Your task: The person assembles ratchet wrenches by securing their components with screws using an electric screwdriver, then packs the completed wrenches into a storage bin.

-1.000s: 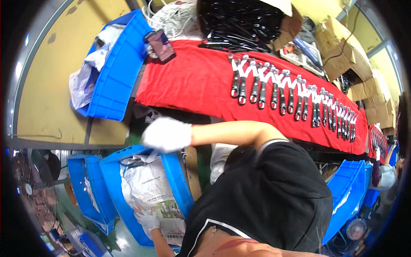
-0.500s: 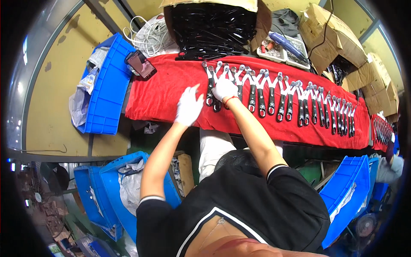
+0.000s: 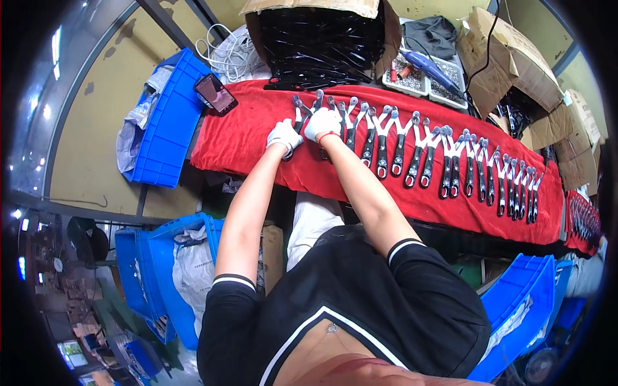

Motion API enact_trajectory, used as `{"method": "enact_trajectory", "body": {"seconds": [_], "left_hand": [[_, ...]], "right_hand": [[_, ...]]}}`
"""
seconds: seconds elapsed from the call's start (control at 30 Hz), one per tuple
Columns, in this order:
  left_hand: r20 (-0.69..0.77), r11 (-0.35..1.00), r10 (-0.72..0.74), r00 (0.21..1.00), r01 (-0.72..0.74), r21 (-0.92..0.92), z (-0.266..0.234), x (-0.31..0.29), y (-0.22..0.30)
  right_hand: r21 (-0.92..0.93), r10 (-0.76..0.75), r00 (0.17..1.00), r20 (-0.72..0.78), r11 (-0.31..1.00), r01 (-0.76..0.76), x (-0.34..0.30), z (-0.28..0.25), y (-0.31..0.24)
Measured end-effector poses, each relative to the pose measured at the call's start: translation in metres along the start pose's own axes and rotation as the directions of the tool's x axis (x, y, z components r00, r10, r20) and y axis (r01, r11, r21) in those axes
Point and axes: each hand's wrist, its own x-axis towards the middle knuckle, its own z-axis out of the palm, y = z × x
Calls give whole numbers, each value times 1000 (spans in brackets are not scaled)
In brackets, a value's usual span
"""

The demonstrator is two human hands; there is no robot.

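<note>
A row of hand tools [image 3: 382,145] with black handles and silver forked heads lies on the red cloth [image 3: 238,145]. Their exact kind I cannot make out. At the row's left end, my left hand [image 3: 284,136], in a white glove, is closed around the black handle of one such tool [image 3: 297,109], whose silver head sticks out above the fingers. Right beside it, my right hand [image 3: 324,122], also gloved, has its fingers bent over the neighbouring tool [image 3: 319,96]. The glove covers its middle, so how firmly the fingers grip is hidden.
Behind the cloth stands a cardboard box [image 3: 322,45] full of black pieces. A phone [image 3: 215,94] rests near a blue crate [image 3: 164,122] at the left. White trays [image 3: 444,93] of small parts hold a blue power tool [image 3: 431,69]. More blue crates [image 3: 515,309] flank me.
My left hand has moved right and closed on the leftmost tool. My right hand has shifted slightly left. The view has tilted a little.
</note>
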Motion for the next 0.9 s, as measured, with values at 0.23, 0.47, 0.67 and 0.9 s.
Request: {"method": "enact_trajectory", "body": {"seconds": [0.23,0.47,0.67,0.9], "left_hand": [[-106,997,11,994,-18,-69,15,8,-22],[59,435,15,998,47,-899,23,-17,41],[-123,801,-66,990,-21,-598,48,-26,83],[-178,881,-35,983,-53,-471,55,-34,85]], "right_hand": [[365,35,999,-3,930,-32,-32,-50,41],[-307,-115,970,-213,951,45,-67,-54,79],[-308,-44,998,-42,951,29,-49,-48,69],[-221,59,992,109,975,-34,-39,-46,91]]}}
